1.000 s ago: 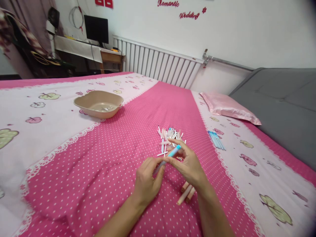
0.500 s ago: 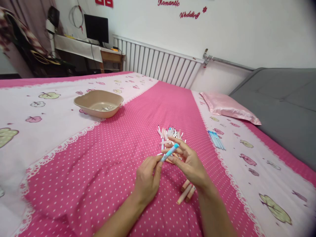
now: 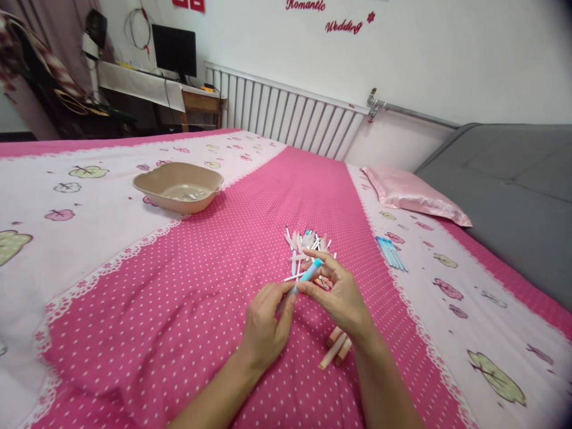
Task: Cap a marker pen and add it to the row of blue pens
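A light blue pen [image 3: 311, 270] with a brighter blue end slants between my hands over the bed. My left hand [image 3: 268, 316] pinches its lower end between thumb and forefinger. With thumb and fingers, my right hand [image 3: 339, 295] grips the pen's middle, its upper fingers partly curled around it. Just beyond my fingers lies a loose pile of pink, white and dark slim pen parts [image 3: 308, 241], partly hidden by my right hand. Beside my right wrist are several cream and peach pens with brown ends [image 3: 333, 350]. Farther right, several blue pens [image 3: 391, 254] lie in a neat row.
A beige plastic basin [image 3: 179, 205] with a few small pale pieces inside stands on the left of the bed. The pink dotted bedspread [image 3: 179, 310] is wrinkled near me. A pink pillow [image 3: 415, 193] rests by the grey headboard [image 3: 504, 173]. Behind is a white radiator [image 3: 286, 110].
My right hand has shifted slightly left and down along the pen, its thumb now pressing on the pen's middle. The pen's lower part is more covered by my fingers.
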### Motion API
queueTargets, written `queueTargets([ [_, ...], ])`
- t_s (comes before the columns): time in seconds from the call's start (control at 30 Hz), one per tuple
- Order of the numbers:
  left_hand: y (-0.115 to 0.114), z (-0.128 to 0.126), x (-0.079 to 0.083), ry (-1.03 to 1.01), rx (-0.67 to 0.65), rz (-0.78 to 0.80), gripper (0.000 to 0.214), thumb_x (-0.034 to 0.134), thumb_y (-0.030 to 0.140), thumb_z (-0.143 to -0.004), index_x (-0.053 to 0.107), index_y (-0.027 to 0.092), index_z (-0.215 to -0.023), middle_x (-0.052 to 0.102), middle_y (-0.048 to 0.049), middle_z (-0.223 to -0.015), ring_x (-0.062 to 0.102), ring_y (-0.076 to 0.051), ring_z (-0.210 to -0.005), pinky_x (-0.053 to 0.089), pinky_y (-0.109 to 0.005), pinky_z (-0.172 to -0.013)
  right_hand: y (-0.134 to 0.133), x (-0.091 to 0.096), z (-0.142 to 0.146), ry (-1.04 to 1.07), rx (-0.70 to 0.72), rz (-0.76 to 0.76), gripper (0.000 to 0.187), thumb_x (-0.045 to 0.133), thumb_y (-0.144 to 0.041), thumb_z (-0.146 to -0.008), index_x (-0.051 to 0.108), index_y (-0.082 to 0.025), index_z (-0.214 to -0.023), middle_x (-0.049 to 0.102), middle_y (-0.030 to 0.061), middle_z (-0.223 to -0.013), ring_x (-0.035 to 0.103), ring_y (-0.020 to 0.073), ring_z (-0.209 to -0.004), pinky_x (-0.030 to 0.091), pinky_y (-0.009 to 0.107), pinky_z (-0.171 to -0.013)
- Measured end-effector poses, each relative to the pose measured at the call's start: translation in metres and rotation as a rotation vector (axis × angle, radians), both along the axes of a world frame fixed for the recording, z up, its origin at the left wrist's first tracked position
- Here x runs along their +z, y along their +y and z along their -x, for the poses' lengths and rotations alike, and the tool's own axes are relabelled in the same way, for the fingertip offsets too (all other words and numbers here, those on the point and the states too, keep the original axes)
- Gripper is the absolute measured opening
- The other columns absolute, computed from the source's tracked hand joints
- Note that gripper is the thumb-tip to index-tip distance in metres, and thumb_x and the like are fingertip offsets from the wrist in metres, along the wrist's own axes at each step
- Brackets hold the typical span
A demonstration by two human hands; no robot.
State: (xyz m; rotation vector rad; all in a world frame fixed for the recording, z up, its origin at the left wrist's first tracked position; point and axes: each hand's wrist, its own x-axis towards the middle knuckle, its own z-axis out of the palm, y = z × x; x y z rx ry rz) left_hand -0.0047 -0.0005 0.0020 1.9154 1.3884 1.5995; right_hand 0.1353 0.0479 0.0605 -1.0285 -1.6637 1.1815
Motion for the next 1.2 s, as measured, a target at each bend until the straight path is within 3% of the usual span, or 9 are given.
queueTargets([
  [0.27,0.0009,-0.0002,0.0020,0.001,0.014,-0.005,0.019,0.043,0.020,-0.090,0.059,0.019,-0.100,0.066,-0.0029,-0.085,0.061,-0.014,-0.078,0.046,-0.025,-0.068,-0.0048,0.0056,-0.0047,0.156,0.182,0.098,0.059,0.066,-0.028,-0.078,0.043,-0.029,-0.133,0.060,0.0079,-0.117,0.054,0.0215,-0.113,0.048,0.041,-0.092],
  [0.57,-0.0001,0.0004,0.0013,0.003,-0.009,0.004,0.020,0.045,0.021,-0.089,0.058,0.021,-0.104,0.066,-0.0037,-0.087,0.061,-0.015,-0.079,0.048,-0.026,-0.070,-0.0029,0.0036,-0.0007,0.072,0.076,0.053,0.052,0.071,-0.030,-0.072,0.054,-0.026,-0.121,0.063,0.0052,-0.105,0.058,0.0216,-0.105,0.051,0.038,-0.087],
  [0.83,0.0000,0.0001,0.0001,0.000,0.008,-0.016,0.018,0.047,0.022,-0.088,0.059,0.019,-0.101,0.066,-0.0033,-0.084,0.060,-0.014,-0.074,0.047,-0.025,-0.066,-0.0022,0.0015,0.0037,-0.002,-0.010,-0.013,0.055,0.073,-0.035,-0.069,0.054,-0.024,-0.119,0.064,0.0022,-0.088,0.061,0.0191,-0.087,0.050,0.037,-0.083],
  [1.03,-0.0002,-0.0005,0.0025,-0.019,-0.007,-0.006,0.021,0.044,0.021,-0.090,0.059,0.020,-0.104,0.067,-0.0043,-0.088,0.061,-0.015,-0.079,0.048,-0.027,-0.069,-0.0046,0.0051,-0.0001,0.120,0.154,0.061,0.060,0.068,-0.031,-0.077,0.044,-0.028,-0.131,0.060,0.0070,-0.115,0.055,0.0207,-0.108,0.048,0.039,-0.089],
  [1.2,0.0000,-0.0002,0.0026,-0.034,-0.024,0.005,0.023,0.042,0.022,-0.091,0.059,0.019,-0.104,0.067,-0.0056,-0.088,0.062,-0.016,-0.080,0.050,-0.028,-0.070,-0.0055,0.0047,-0.0017,0.101,0.241,0.077,0.056,0.063,-0.030,-0.080,0.044,-0.029,-0.133,0.066,0.0056,-0.102,0.055,0.0209,-0.110,0.046,0.044,-0.094],
])
